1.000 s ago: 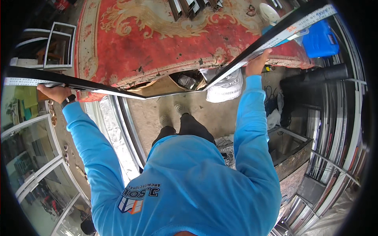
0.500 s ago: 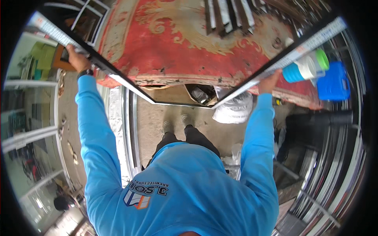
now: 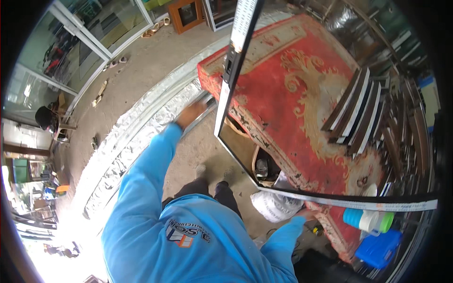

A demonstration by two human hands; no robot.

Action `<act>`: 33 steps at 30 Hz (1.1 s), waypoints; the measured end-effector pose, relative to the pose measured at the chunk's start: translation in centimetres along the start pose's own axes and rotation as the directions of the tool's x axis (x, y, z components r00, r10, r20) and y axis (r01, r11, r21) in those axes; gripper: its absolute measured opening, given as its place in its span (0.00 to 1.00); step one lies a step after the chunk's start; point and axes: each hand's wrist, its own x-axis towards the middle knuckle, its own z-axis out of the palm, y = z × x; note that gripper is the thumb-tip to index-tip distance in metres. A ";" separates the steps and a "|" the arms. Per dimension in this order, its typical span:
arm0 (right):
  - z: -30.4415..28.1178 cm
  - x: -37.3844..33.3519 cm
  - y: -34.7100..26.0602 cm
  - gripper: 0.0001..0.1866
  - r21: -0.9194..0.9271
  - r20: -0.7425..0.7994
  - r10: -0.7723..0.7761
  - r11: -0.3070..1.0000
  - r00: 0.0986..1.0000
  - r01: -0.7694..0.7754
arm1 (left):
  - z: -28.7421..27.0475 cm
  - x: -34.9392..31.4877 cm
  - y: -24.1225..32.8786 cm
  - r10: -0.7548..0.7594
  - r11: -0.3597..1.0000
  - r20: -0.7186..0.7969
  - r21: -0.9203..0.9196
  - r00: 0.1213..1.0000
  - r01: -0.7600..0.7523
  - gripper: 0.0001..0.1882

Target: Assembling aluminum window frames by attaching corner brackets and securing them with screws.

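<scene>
A large dark rectangular window frame (image 3: 239, 163), with white printed tape along its sides, stands tilted in front of me against the red carpet-covered table. My right hand (image 3: 307, 215) grips its right side, near the lower corner; part of the fingers is hidden behind the frame. Off the frame's left side, my left hand (image 3: 192, 113) is held over a grey metal bar (image 3: 203, 117). Its fingers are smeared by motion, and I cannot tell whether they touch the bar. A dark latch-like fitting (image 3: 230, 61) sits on the frame's left side.
The table (image 3: 264, 94) bears several brown and white metal profiles (image 3: 354, 113). Near its front right lie stacked cups (image 3: 361, 220) and a blue plastic case (image 3: 379, 249). A white sack (image 3: 276, 205) sits on the floor below. Silvery sheeting (image 3: 141, 137) runs along the left, beyond it glass doors (image 3: 85, 37).
My left hand has let go of the frame's left side and moved down beside the metal bar. My view has swung left. The right hand still holds the frame.
</scene>
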 end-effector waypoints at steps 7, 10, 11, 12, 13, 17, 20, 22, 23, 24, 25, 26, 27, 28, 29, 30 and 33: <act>0.4 -13.7 18.5 0.18 -0.683 0.524 0.480 0.731 0.703 0.009 | 9.5 -35.3 -11.0 -0.686 0.597 0.711 0.429 0.154 0.678 0.26; 6.8 -17.6 16.3 0.26 -0.455 0.848 0.144 0.691 0.510 0.562 | 8.1 -43.4 -11.7 -0.727 0.449 0.654 0.221 0.210 0.866 0.31; 9.4 -18.5 14.6 0.25 -0.357 0.891 0.040 0.676 0.452 0.645 | 7.8 -44.1 -12.6 -0.737 0.425 0.645 0.211 0.201 0.880 0.29; 11.5 -19.1 12.6 0.24 -0.200 0.937 -0.090 0.654 0.338 0.730 | 7.4 -45.0 -13.1 -0.751 0.410 0.628 0.201 0.204 0.889 0.28; 13.9 -19.8 10.5 0.26 -0.294 0.902 -0.015 0.710 0.432 0.640 | 7.0 -45.0 -13.9 -0.759 0.390 0.626 0.218 0.179 0.895 0.28; 16.9 -22.5 2.0 0.37 -0.021 0.703 -0.367 0.845 0.609 0.535 | 6.9 -38.4 -15.4 -0.731 0.662 0.261 0.049 0.630 0.748 0.39; 14.7 -21.7 -5.6 0.41 -0.245 0.260 -0.700 0.619 0.665 0.747 | 5.7 -26.3 -13.5 -0.571 0.765 0.104 -0.291 0.814 0.574 0.44; 11.0 -18.9 -11.1 0.44 -0.190 0.283 -0.705 0.624 0.651 0.758 | 4.1 -16.7 -10.4 -0.428 0.843 -0.001 -0.362 0.904 0.398 0.44; 10.3 -17.4 -13.0 0.47 -0.431 0.071 -0.634 0.677 0.770 0.597 | 2.8 -11.9 -8.6 -0.311 0.919 -0.044 -0.267 0.949 0.289 0.46; 9.4 -15.7 -14.3 0.49 -0.604 -0.146 -0.546 0.710 0.825 0.363 | 1.6 -7.7 -6.2 -0.276 0.833 -0.054 -0.512 0.960 0.211 0.48; 8.4 -13.7 -15.5 0.51 -0.639 -0.240 -0.580 0.698 0.778 0.324 | -0.1 -3.0 -4.0 -0.075 0.936 -0.146 -0.351 0.986 0.020 0.50; 7.5 -11.6 -16.4 0.53 -0.657 -0.304 -0.605 0.693 0.736 0.298 | -1.6 1.1 -1.3 0.039 0.984 -0.231 -0.161 0.972 -0.078 0.47; 7.0 -9.6 -16.6 0.53 -0.659 -0.323 -0.587 0.702 0.742 0.269 | -2.9 4.5 1.3 0.067 0.970 -0.273 -0.209 0.960 -0.128 0.49; 6.5 -7.6 -16.8 0.55 -0.421 -0.197 -0.679 0.710 0.707 0.565 | -3.9 7.5 4.0 -0.006 0.953 -0.246 -0.296 0.969 -0.069 0.51; 6.3 -5.7 -16.7 0.57 -0.122 -0.091 -0.760 0.650 0.644 0.750 | -4.7 10.1 6.4 0.042 0.952 -0.275 -0.280 0.961 -0.121 0.52; 6.1 -4.2 -16.4 0.57 -0.123 -0.123 -0.770 0.637 0.626 0.761 | -5.2 12.1 8.3 0.059 0.947 -0.296 -0.285 0.953 -0.147 0.54; 6.4 -1.6 -15.5 0.55 -0.286 0.060 -0.500 0.821 0.864 0.495 | -5.0 15.7 11.1 -0.022 0.911 -0.086 -0.412 0.996 -0.016 0.49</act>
